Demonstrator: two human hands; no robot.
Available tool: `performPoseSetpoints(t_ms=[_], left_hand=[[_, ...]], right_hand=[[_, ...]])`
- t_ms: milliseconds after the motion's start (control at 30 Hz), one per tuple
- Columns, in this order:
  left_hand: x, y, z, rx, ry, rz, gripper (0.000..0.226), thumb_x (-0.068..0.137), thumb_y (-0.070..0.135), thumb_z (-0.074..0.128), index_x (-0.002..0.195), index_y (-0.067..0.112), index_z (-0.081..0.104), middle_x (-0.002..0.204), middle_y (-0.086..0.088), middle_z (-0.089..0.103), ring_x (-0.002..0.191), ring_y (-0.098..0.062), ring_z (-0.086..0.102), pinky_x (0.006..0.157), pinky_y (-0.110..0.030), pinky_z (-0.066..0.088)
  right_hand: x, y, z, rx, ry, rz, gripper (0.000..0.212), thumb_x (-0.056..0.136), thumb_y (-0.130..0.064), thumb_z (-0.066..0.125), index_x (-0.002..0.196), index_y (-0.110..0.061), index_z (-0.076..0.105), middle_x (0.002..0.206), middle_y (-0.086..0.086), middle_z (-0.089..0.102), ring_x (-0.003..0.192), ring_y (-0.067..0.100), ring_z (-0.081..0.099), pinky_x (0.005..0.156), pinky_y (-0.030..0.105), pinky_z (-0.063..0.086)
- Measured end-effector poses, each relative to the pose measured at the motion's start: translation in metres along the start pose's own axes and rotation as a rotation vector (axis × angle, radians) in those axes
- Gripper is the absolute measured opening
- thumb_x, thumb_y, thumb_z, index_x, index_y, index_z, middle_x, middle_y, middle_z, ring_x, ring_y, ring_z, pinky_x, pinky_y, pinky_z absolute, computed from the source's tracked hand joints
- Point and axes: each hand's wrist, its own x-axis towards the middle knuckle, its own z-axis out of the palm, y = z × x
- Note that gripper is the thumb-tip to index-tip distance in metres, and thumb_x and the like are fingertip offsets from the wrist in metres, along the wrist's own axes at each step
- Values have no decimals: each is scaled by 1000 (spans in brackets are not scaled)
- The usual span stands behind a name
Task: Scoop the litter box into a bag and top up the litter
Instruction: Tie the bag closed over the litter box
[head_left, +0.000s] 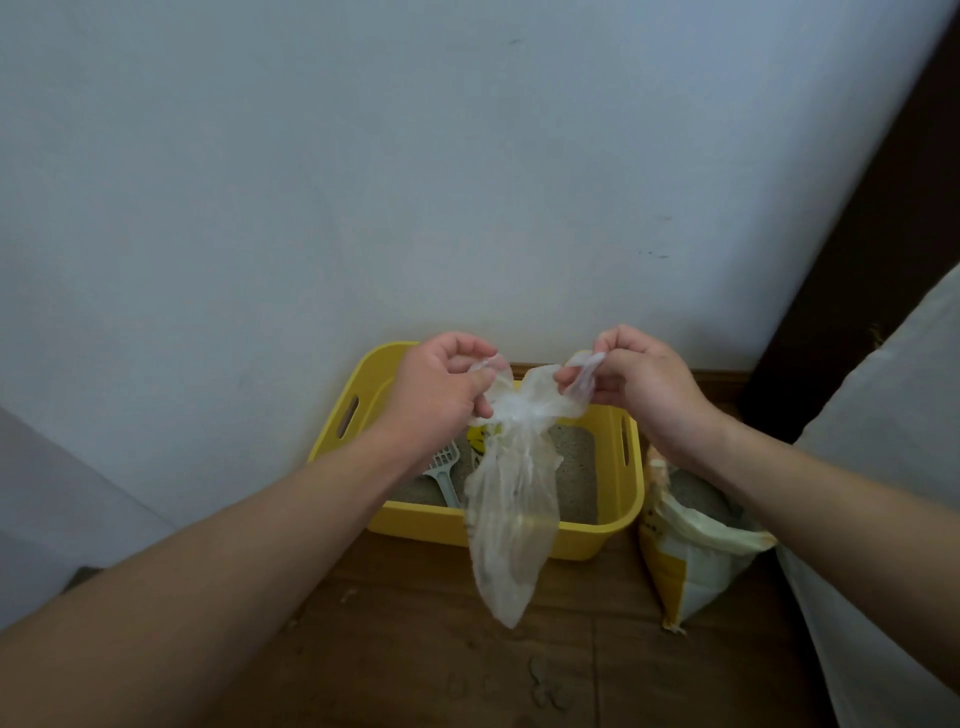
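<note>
Fingers (460, 347) of left hand (441, 387) curled, pinching one handle of thin plastic bag (511, 509); right hand (636, 382) pinches the other. Bag hangs across near rim of yellow litter box (415, 519). It looks limp, light and probably slippery, best held by the handles. Scoop (444, 470) lies in the litter. Box backs onto wall; litter sack (691, 561) just beside, right. Floor (415, 649) nearside gives working room.

Pale bluish-white wall (363, 156) across most of the view, with a few small dark marks (655, 254) toward the right. Brown wooden floor (415, 649) below, strewn with small crumbs (545, 686) near the front. Wooden baseboard (717, 376) along the wall's foot. Dark brown upright panel (857, 260) at right, beside a white padded edge (883, 415). Grey surface (52, 493) at far left.
</note>
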Motion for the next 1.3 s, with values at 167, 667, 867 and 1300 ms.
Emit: performPoseSetpoints(t_ms=[167,667,867,1300], left_hand=[[-7,8,6,-132,-80,-63,25,93,-10,54,103,10,65,114,-8,69,66,-21,71,57,-34,59],[-23,10,26,-51,-158,208,46,83,-12,67,112,23,57,111,9,63,49,-4,60,53,-17,48],[-21,7,22,34,-121,287,55,77,2,78,115,33,54,104,6,55,63,-17,58,60,-29,48],[-14,-31,-8,509,-356,69,118,59,46,91,150,47,17,160,17,20,145,-8,21,116,-40,28]], right_hand=[[-6,-7,6,-96,-46,2,19,88,8,46,92,-7,57,97,14,74,58,23,64,63,31,53],[-14,-13,38,-423,91,-65,29,75,-18,80,96,-16,60,78,4,69,66,17,68,66,36,54],[-14,-22,33,-618,111,-164,14,84,-12,68,93,-22,63,84,-4,64,74,10,60,65,29,49],[-29,-70,17,-873,-68,-456,38,93,-6,54,118,-34,50,85,0,59,76,7,53,65,19,41]])
